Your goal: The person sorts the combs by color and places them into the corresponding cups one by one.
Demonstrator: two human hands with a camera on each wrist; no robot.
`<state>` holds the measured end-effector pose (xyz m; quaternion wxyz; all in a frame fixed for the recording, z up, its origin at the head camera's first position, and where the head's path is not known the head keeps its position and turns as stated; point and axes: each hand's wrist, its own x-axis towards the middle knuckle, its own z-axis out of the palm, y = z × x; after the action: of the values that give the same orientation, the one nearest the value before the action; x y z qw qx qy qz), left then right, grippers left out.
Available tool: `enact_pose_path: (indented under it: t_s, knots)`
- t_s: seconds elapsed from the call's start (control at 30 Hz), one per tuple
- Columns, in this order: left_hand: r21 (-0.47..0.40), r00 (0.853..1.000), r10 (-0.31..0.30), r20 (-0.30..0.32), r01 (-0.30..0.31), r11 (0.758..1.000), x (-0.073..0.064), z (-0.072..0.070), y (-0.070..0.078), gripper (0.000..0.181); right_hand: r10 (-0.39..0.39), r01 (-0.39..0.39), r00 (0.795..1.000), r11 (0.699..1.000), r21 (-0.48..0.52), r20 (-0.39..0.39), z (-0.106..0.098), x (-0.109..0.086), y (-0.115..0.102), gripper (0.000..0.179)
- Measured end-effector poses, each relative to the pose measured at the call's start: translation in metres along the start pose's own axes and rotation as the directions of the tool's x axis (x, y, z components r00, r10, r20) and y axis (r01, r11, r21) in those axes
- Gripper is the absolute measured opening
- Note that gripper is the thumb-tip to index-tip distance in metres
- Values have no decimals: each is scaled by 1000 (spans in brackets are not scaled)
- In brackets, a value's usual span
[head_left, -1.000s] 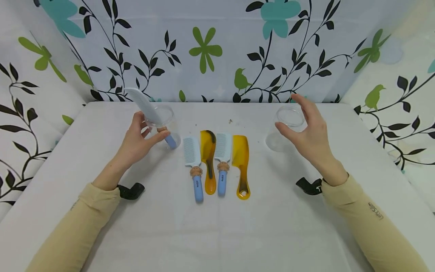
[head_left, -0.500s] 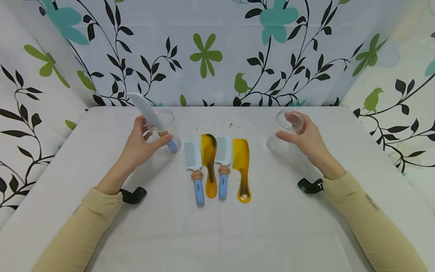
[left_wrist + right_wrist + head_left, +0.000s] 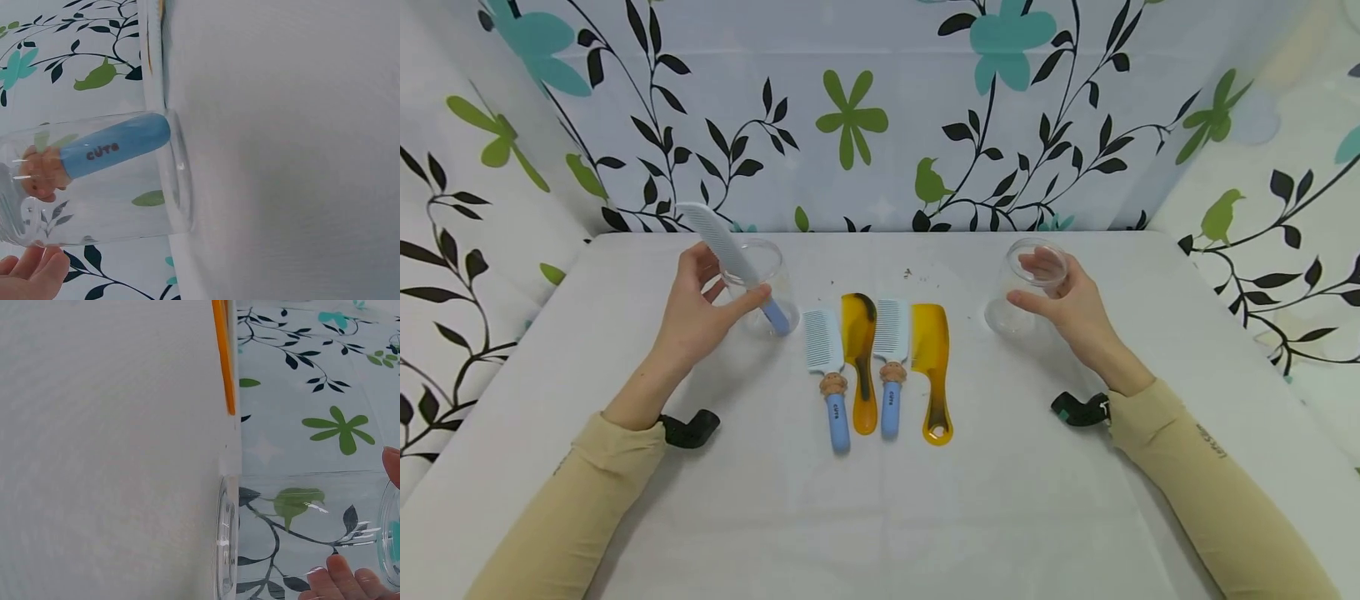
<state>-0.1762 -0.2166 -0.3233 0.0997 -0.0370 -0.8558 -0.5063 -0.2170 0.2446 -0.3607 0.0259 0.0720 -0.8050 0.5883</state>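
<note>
From my end: left grip (image 3: 696, 312) is holding the left jar (image 3: 782, 287), clear, upright on the white desk (image 3: 887, 525), fingertips near its mouth. Inside that jar, a pale comb (image 3: 721, 237): blue handle (image 3: 119, 145) down toward the base with lettering on it, small brown figure (image 3: 44, 174) at the neck, toothed end poking past the rim and tilted over to the left grip's side. Right grip (image 3: 1078, 308) is narrowed round the right jar (image 3: 1011, 310), also clear and upright, thumb on the near side, fingers visible through the wall.

Between the two grips, side by side, handles toward the person: going from left grip to right grip I get the first light-blue comb (image 3: 825, 346), streaked amber comb (image 3: 857, 346), second light-blue comb (image 3: 892, 333), then plain amber comb (image 3: 931, 342) with a hole in its handle. Behind each grip, toward the person, a black wrist camera (image 3: 692, 429) at the cuff of a tan sleeve (image 3: 565, 508). Beyond both grips, printed cloth (image 3: 737, 58) with leaves, flowers and birds.
</note>
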Motion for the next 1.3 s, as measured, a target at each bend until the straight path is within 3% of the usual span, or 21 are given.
enact_pose_path:
  t_s: [0.1,0.2,0.3,0.37,0.43,0.53,0.6,0.63,0.67,0.7,0.73,0.8,0.83,0.93,1.0,1.03,1.1,1.13,1.2,1.3]
  knots:
    - [-41,997,15,-80,-18,999,-2,-1,8,85,-9,9,1000,1000,1,-8,0,0,1,73]
    - [-86,982,44,-184,-61,994,-4,-2,18,83,-10,10,1000,1000,2,-13,0,-1,2,70]
    - [-139,949,97,-301,-144,980,-8,-3,28,80,-10,10,1000,1000,3,-16,1,0,2,71]
    - [-168,913,141,-382,-218,961,-12,-2,37,81,-9,9,1000,1000,3,-21,1,0,2,72]
    - [-170,858,209,-468,-320,932,-16,1,49,81,-7,7,1000,1000,1,-21,1,0,2,73]
    - [-78,733,362,-577,-490,868,-24,10,66,78,-9,9,1000,1000,10,-19,1,0,2,74]
    - [10,647,476,-595,-586,810,-29,17,74,74,-12,12,1000,1000,14,-15,1,0,2,75]
    - [49,612,532,-585,-628,776,-30,21,77,73,-17,17,1000,1000,18,-14,2,0,2,75]
    - [79,593,579,-559,-657,750,-32,26,79,72,-23,23,1000,999,23,-13,2,0,2,75]
    - [97,593,617,-517,-675,731,-33,30,80,71,-30,31,999,999,25,-10,2,0,2,75]
    - [108,603,646,-467,-687,719,-33,34,82,70,-33,34,999,999,28,-10,2,0,3,75]
    - [116,644,682,-347,-692,712,-34,41,84,68,-32,33,999,999,28,-12,1,0,3,75]
    - [117,674,682,-283,-682,722,-33,44,86,68,-31,32,999,999,33,-13,1,0,4,75]
    - [127,769,632,-89,-621,773,-32,54,93,69,-24,24,1000,999,36,-18,1,1,4,76]
    - [136,829,558,36,-557,819,-31,61,98,70,-23,23,1000,999,32,-16,1,1,5,75]
    - [148,855,510,99,-519,842,-30,64,100,69,-23,23,1000,999,30,-15,1,1,5,75]
    - [180,889,399,223,-440,880,-28,73,106,67,-29,30,999,999,28,-14,2,2,4,73]
    - [202,896,341,286,-404,892,-26,77,108,67,-32,32,999,999,29,-12,2,2,4,73]
    - [260,886,224,406,-347,901,-22,87,114,65,-34,34,999,999,26,-12,2,2,3,73]
    - [369,835,69,546,-314,875,-14,104,122,61,-32,32,999,999,26,-16,1,1,2,73]
